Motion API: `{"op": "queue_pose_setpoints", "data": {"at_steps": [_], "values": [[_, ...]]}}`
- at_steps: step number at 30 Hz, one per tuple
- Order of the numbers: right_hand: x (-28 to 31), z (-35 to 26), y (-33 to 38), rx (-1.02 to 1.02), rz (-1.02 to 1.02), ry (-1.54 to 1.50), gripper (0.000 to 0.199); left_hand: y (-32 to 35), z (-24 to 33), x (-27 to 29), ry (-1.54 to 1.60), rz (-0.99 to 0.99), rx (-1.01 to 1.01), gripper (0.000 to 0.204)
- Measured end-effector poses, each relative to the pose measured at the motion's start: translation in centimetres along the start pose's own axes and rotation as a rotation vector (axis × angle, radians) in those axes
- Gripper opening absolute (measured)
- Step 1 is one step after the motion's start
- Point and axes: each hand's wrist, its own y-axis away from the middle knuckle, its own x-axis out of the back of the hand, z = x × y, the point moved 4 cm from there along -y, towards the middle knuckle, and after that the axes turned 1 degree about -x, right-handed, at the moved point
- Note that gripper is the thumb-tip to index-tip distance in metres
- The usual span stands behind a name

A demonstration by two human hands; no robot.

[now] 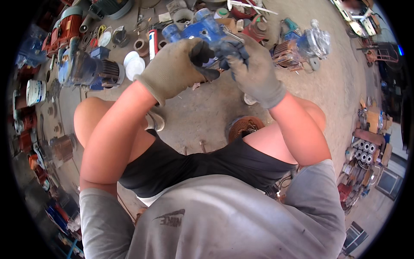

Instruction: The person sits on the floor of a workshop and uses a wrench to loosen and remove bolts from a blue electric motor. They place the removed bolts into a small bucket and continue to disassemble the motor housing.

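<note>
As the head view shows, the left hand (179, 67) and right hand (254, 69) hover close together.
The left one curls, its thumb apart; the right one bunches; I cannot tell whether either pinches anything. Just beyond, far side, lies a blue casting (201, 31), between a tube (153, 44) at left and a motor (286, 54) at right.

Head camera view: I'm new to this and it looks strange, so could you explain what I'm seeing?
No robot here: a person's gloved left hand and right hand, seen from a camera on their head, looking down. The wide lens bends straight edges. On the floor are many workshop things, such as a white bucket, a red-and-white tube and, just beyond the hands, a blue machine. Whether the fingers hold something small is hard to tell.
</note>
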Motion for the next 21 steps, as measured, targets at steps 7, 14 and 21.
{"op": "queue_pose_setpoints", "data": {"at_steps": [7,14,21], "values": [[-0.2,2.0,-2.5,-0.044,0.009,0.144,0.032,-1.6,-1.6,-2.3,0.101,0.155,0.001,0.03],[-0.8,2.5,-3.6,-0.085,0.023,0.189,0.034,-2.1,-2.8,-2.7,0.173,0.182,0.156,0.019],[-0.6,1.5,-3.3,0.036,-0.144,0.143,0.033,-1.0,-3.5,-2.8,0.292,0.153,0.225,0.024]]}}
